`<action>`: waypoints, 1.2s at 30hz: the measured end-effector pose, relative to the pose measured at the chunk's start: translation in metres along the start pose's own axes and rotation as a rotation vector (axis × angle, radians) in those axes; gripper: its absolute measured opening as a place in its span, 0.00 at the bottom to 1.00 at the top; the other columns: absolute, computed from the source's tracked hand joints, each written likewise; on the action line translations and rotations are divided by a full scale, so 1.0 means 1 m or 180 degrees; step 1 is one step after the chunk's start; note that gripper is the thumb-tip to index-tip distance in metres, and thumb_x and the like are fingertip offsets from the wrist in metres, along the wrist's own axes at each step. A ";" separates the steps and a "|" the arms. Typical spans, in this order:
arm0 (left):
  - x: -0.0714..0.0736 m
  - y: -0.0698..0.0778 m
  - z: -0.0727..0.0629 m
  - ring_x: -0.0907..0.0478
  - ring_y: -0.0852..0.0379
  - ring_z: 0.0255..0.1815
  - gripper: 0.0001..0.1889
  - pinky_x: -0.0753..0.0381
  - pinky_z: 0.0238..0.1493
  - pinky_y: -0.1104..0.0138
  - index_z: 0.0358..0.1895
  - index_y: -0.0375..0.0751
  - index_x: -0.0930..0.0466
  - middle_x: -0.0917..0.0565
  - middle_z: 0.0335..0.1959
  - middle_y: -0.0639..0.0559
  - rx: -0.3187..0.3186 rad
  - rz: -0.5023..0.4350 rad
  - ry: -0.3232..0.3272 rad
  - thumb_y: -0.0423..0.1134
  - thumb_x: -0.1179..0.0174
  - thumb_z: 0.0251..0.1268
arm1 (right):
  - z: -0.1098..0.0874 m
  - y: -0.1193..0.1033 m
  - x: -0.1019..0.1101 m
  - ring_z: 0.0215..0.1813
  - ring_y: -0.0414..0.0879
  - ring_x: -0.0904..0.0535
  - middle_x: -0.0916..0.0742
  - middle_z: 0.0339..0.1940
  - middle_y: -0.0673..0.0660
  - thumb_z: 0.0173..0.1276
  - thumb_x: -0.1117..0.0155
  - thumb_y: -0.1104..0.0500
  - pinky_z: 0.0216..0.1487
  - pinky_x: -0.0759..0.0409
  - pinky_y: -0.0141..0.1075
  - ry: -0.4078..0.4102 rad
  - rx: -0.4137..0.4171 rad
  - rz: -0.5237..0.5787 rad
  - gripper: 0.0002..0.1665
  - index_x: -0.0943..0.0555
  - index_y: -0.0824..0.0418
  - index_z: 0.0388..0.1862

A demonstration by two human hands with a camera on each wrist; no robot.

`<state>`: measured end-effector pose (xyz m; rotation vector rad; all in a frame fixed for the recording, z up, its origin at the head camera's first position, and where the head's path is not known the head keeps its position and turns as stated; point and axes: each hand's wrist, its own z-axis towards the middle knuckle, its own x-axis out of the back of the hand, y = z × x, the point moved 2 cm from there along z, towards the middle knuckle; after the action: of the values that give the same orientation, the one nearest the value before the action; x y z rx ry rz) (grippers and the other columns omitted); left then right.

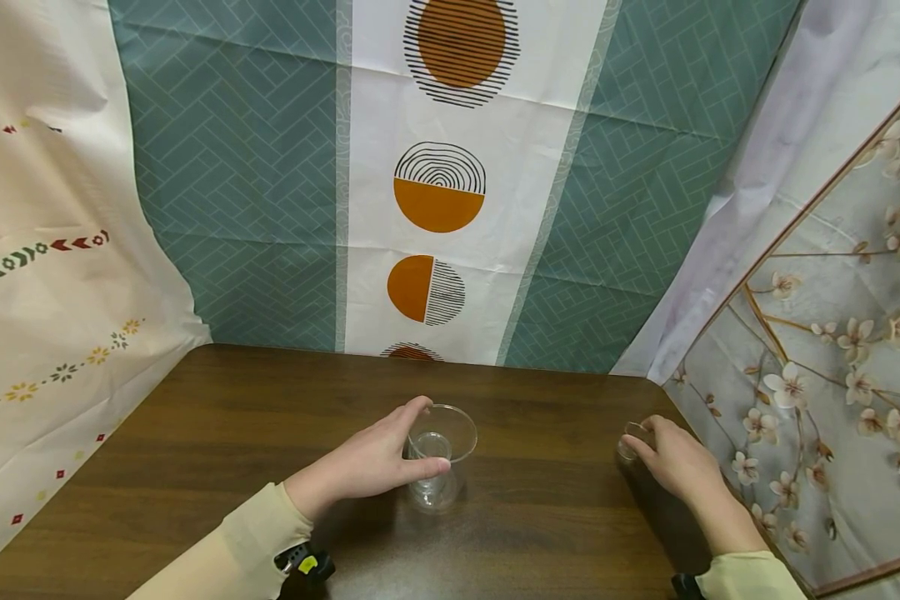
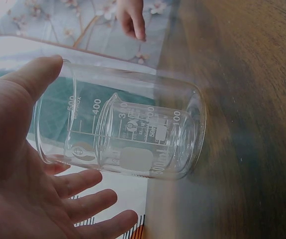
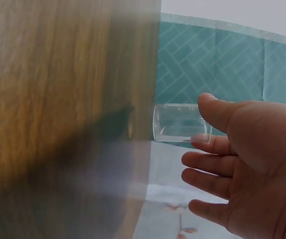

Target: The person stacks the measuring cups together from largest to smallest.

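My left hand (image 1: 371,458) grips a large glass beaker (image 1: 463,446) by its rim, thumb on one side and index finger on the other. White graduations run along this beaker (image 2: 85,124) in the left wrist view, and a smaller spouted beaker (image 2: 110,132) sits inside it. The large beaker stands upright at the middle of the table. Far to the right, my right hand (image 1: 678,462) pinches a small clear glass beaker (image 3: 177,122) near its rim between thumb and index finger, the other fingers apart from it. Whether its base touches the table cannot be told.
Both beakers are over a dark brown wooden table (image 1: 270,392). A green and white patterned cloth (image 1: 240,167) hangs behind its back edge. A cream cloth (image 1: 60,275) hangs on the left, and a floral cloth (image 1: 855,400) borders the right side close to my right arm.
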<state>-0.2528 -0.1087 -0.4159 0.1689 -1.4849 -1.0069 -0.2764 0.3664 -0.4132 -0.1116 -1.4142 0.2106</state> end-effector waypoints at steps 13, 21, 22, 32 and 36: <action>0.000 -0.001 -0.001 0.24 0.43 0.74 0.54 0.23 0.69 0.42 0.84 0.41 0.39 0.27 0.79 0.43 0.0028 0.0048 0.0000 0.73 0.31 0.68 | -0.003 -0.018 0.002 0.52 0.69 0.14 0.12 0.51 0.71 0.83 0.33 0.41 0.48 0.17 0.63 0.0179 0.0134 0.0057 0.32 0.19 0.71 0.59; 0.000 -0.001 -0.001 0.24 0.43 0.74 0.54 0.23 0.69 0.42 0.85 0.41 0.39 0.28 0.79 0.42 0.0033 0.0054 0.0004 0.74 0.31 0.68 | -0.005 -0.030 0.004 0.52 0.69 0.13 0.11 0.52 0.71 0.82 0.31 0.42 0.47 0.17 0.63 0.0260 0.0188 0.0059 0.31 0.19 0.71 0.60; 0.000 -0.001 -0.001 0.24 0.43 0.74 0.54 0.23 0.69 0.41 0.85 0.41 0.39 0.28 0.80 0.42 0.0035 0.0057 0.0004 0.74 0.31 0.68 | -0.005 -0.031 0.004 0.52 0.68 0.13 0.11 0.52 0.71 0.81 0.31 0.42 0.47 0.17 0.62 0.0283 0.0204 0.0056 0.31 0.19 0.70 0.59; 0.001 0.000 -0.001 0.24 0.43 0.75 0.55 0.23 0.69 0.41 0.85 0.41 0.40 0.28 0.80 0.42 0.0043 0.0071 0.0000 0.74 0.32 0.69 | -0.006 -0.046 0.007 0.51 0.68 0.13 0.10 0.50 0.69 0.80 0.29 0.43 0.46 0.17 0.63 0.0425 0.0299 0.0054 0.29 0.17 0.68 0.58; 0.001 0.000 -0.001 0.24 0.43 0.74 0.54 0.23 0.69 0.41 0.85 0.40 0.40 0.28 0.80 0.42 0.0038 0.0073 0.0002 0.73 0.31 0.69 | -0.006 -0.052 0.008 0.51 0.67 0.13 0.10 0.50 0.68 0.79 0.27 0.43 0.46 0.17 0.62 0.0438 0.0331 0.0066 0.28 0.17 0.67 0.57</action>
<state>-0.2522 -0.1096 -0.4156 0.1604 -1.4892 -0.9799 -0.2652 0.3178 -0.3957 -0.0541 -1.2633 0.2879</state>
